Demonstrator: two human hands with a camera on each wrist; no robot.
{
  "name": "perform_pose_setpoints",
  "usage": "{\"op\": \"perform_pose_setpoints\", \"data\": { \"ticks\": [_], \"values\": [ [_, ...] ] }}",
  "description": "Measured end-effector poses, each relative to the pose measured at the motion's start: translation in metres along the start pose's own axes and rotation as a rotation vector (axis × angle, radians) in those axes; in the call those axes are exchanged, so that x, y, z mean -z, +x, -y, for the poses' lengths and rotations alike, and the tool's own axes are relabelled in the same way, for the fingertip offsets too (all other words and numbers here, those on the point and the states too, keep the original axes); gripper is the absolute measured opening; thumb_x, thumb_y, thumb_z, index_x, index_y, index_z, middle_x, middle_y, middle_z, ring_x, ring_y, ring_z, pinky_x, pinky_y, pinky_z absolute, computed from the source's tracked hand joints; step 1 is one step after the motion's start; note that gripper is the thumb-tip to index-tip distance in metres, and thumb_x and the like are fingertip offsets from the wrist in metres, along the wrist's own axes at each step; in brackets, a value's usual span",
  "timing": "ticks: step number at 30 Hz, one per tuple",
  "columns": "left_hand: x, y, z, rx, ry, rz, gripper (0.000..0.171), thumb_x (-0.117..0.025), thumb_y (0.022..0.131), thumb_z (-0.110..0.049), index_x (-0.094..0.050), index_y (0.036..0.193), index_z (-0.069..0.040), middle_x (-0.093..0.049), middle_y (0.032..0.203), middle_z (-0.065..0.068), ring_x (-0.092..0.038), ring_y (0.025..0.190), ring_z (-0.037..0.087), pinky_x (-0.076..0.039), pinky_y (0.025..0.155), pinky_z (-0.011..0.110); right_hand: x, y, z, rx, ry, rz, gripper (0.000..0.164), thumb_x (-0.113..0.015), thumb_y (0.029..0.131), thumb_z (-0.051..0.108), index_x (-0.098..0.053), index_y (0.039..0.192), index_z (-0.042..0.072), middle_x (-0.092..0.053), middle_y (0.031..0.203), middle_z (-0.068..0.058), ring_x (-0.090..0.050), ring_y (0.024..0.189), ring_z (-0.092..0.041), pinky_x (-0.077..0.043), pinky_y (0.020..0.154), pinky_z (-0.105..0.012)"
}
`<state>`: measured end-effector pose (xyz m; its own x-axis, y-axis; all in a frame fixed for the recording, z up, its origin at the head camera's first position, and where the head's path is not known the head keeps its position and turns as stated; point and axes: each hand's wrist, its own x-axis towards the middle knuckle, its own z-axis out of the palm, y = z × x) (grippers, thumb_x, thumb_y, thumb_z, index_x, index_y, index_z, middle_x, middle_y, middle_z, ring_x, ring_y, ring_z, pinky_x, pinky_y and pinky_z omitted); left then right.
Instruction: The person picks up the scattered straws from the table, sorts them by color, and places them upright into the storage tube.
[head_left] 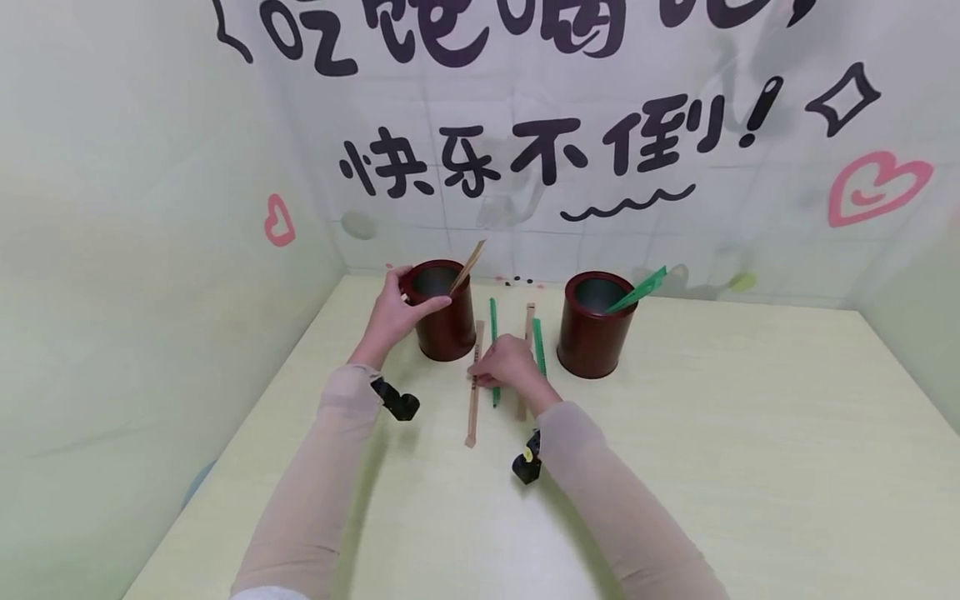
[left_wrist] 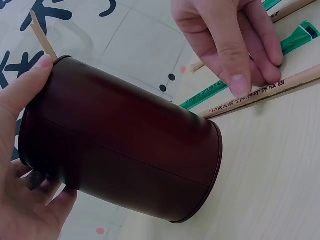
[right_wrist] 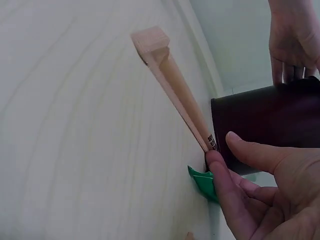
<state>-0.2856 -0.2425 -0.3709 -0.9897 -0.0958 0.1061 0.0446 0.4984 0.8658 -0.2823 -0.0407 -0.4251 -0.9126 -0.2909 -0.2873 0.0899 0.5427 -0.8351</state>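
At the left, a dark red cylindrical cup stands upright with a brown paper-wrapped straw leaning in it. My left hand grips this cup near its rim, thumb on the near side and fingers round the far side. Beside the cup's base lies another brown wrapped straw with dark print. My right hand has its thumb and curled index finger at this straw's middle, one on each side. Beneath and beside that hand lie green wrapped straws and a further brown straw.
A second dark red cup stands to the right, holding green wrapped straws. A white printed cloth hangs behind the pale table. A pale wall closes the left side.
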Motion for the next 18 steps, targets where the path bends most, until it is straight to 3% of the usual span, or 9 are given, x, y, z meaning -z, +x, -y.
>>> {"op": "perform_pose_setpoints", "data": {
  "ticks": [5,9,14,18],
  "values": [
    [-0.0009,0.0006,0.0009,0.014,-0.001,0.002,0.096,-0.079,0.084,-0.042,-0.022,0.155,-0.01,-0.04,0.155,0.017,-0.04,0.143,0.033,-0.04,0.114,0.051,-0.0059,0.004,0.0022,0.006,-0.156,-0.038,0.018,-0.083,0.081,0.019,-0.075,0.071,0.006,-0.069,0.06,-0.003,-0.062,0.051,-0.009,-0.048,0.05,-0.018],
    [-0.0012,0.0005,-0.0005,0.017,-0.002,0.003,0.096,-0.078,0.084,-0.041,-0.022,0.155,-0.01,-0.04,0.155,0.017,-0.04,0.143,0.032,-0.04,0.114,0.051,-0.006,0.0063,0.0036,0.007,-0.196,-0.041,0.016,-0.081,0.081,0.012,-0.074,0.068,0.005,-0.069,0.057,-0.003,-0.063,0.05,-0.008,-0.047,0.048,-0.017],
    [-0.0009,0.0017,0.0004,0.014,-0.001,0.0,0.095,-0.078,0.085,-0.041,-0.022,0.155,-0.01,-0.039,0.155,0.017,-0.039,0.144,0.032,-0.04,0.114,0.051,-0.0035,0.0064,0.0017,0.001,-0.149,-0.023,0.011,-0.077,0.083,0.01,-0.075,0.074,0.003,-0.072,0.062,-0.004,-0.067,0.054,-0.009,-0.052,0.053,-0.018],
    [-0.001,0.0027,0.0013,0.017,0.001,0.002,0.095,-0.078,0.084,-0.041,-0.022,0.155,-0.01,-0.039,0.155,0.017,-0.039,0.144,0.032,-0.04,0.114,0.051,-0.0005,0.0037,-0.0025,-0.017,-0.042,-0.005,0.011,-0.075,0.086,0.012,-0.075,0.083,0.002,-0.072,0.067,-0.005,-0.068,0.058,-0.01,-0.056,0.06,-0.021]
  ]
}}
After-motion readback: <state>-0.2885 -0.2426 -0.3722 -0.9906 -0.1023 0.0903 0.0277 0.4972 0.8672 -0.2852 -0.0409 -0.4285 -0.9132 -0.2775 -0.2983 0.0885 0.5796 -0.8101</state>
